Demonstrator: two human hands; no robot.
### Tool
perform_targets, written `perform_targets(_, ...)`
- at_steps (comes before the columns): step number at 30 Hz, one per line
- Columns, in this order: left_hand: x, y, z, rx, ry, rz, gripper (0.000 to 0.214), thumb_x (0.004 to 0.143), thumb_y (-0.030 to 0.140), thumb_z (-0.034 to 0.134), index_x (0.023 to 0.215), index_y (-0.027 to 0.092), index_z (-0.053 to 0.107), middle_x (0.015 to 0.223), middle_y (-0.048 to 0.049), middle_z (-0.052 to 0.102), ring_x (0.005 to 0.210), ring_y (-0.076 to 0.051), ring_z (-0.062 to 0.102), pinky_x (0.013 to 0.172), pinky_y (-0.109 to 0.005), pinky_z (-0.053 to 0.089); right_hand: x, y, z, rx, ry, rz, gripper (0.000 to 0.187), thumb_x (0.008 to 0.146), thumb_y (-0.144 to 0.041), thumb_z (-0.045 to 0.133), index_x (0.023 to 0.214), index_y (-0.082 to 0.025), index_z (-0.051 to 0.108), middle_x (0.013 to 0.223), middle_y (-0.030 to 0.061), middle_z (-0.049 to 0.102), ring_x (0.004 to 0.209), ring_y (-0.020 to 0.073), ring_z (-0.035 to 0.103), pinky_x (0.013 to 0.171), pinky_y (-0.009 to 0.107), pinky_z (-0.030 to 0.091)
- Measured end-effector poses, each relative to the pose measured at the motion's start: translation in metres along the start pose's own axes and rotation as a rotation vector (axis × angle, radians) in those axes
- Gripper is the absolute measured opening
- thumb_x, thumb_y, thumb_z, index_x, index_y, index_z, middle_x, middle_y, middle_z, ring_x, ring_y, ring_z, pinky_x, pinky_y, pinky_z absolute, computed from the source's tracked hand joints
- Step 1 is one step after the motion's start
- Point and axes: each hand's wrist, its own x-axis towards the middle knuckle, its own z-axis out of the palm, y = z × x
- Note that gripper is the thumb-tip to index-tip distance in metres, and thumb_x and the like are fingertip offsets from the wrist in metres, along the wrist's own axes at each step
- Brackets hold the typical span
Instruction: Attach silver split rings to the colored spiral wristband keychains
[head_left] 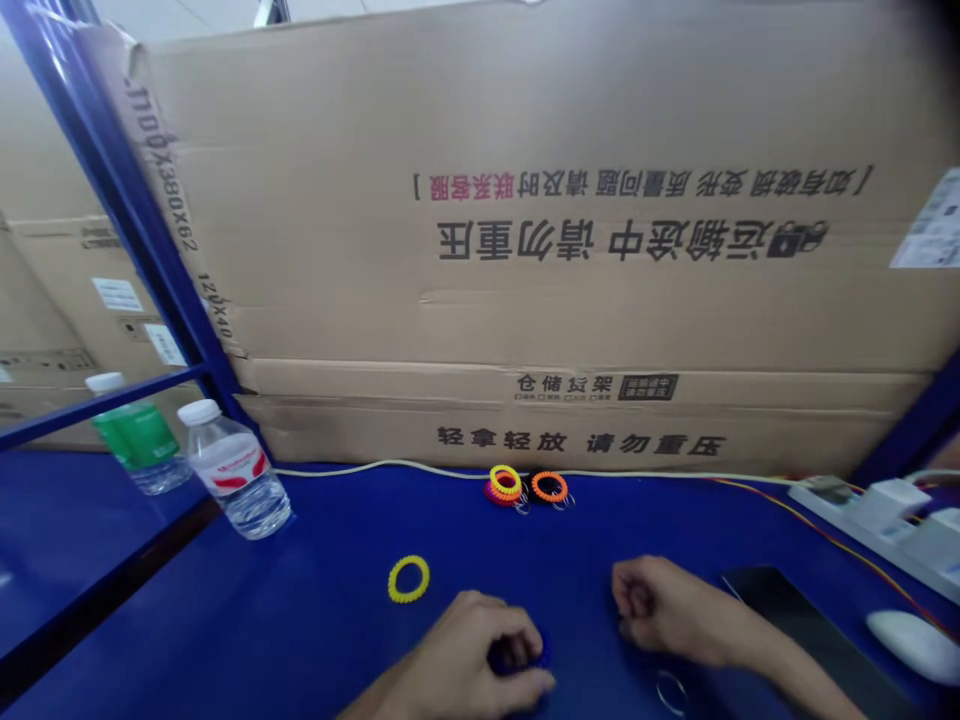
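Note:
My left hand (480,655) is curled near the front edge of the blue table (315,620), its fingers wrapped round a dark blue coil ring (525,655). My right hand (660,605) lies just to the right, closed in a loose fist; what it holds, if anything, is hidden. A metal key ring (670,690) lies on the table beneath my right wrist. A yellow coil ring (409,578) lies alone left of my left hand. Farther back sit a small stack of coil rings, yellow on top (505,484), and an orange coil ring (549,487) with metal rings attached.
Large cardboard boxes (540,250) stand behind the table. Two water bottles, one with a red label (236,470) and one with a green label (139,435), stand at the left by a blue shelf post (127,200). A black phone (810,625), a white mouse (915,640) and a power strip (877,515) are at the right.

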Motion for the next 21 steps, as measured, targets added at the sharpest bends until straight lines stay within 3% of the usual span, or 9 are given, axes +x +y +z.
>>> perform_targets(4,-0.002,0.004,-0.009,-0.076,0.055,-0.062,0.019,0.088,0.033,0.059,0.094,0.018,0.07,0.074,0.0002,0.07,0.061,-0.01,0.059,0.059,-0.017,0.041,0.005,-0.014,0.015,0.307,-0.052,0.073,0.017,0.068,-0.024,0.066,0.068,-0.02,0.05,0.046,-0.0075,0.054,0.036,0.0074,0.04,0.038,0.019,0.029)
perform_targets(8,-0.001,0.005,-0.011,-0.127,0.135,-0.057,0.027,0.096,0.029,0.045,0.1,0.019,0.07,0.078,-0.0017,0.071,0.066,-0.012,0.062,0.064,-0.018,0.044,0.01,-0.023,0.022,0.681,-0.092,0.029,0.032,0.072,-0.043,0.071,0.076,-0.018,0.053,0.06,0.0018,0.068,0.049,0.014,0.062,0.049,0.023,0.045)
perform_targets(11,0.001,0.001,-0.009,-0.164,0.21,-0.07,0.024,0.095,0.027,0.048,0.104,0.019,0.069,0.079,-0.002,0.071,0.067,-0.013,0.063,0.067,-0.019,0.046,0.01,-0.027,0.021,0.846,-0.1,-0.015,0.037,0.079,-0.05,0.066,0.078,-0.014,0.059,0.059,0.0013,0.064,0.046,0.0103,0.056,0.048,0.021,0.042)
perform_targets(15,0.003,-0.002,-0.005,-0.196,0.25,-0.112,0.02,0.091,0.022,0.053,0.101,0.019,0.07,0.082,-0.0019,0.071,0.063,-0.011,0.063,0.061,-0.017,0.045,0.008,-0.032,0.024,1.006,-0.079,-0.099,0.034,0.083,-0.045,0.067,0.077,-0.011,0.064,0.054,-0.0043,0.051,0.044,0.0051,0.04,0.044,0.018,0.031)
perform_targets(21,0.003,-0.002,0.0,-0.194,0.259,-0.115,0.022,0.084,0.014,0.06,0.102,0.023,0.07,0.092,0.001,0.07,0.062,-0.008,0.058,0.059,-0.015,0.043,0.006,-0.041,0.039,1.228,-0.12,-0.123,0.021,0.084,-0.031,0.068,0.079,-0.012,0.061,0.063,-0.0015,0.054,0.051,0.0064,0.045,0.05,0.02,0.035)
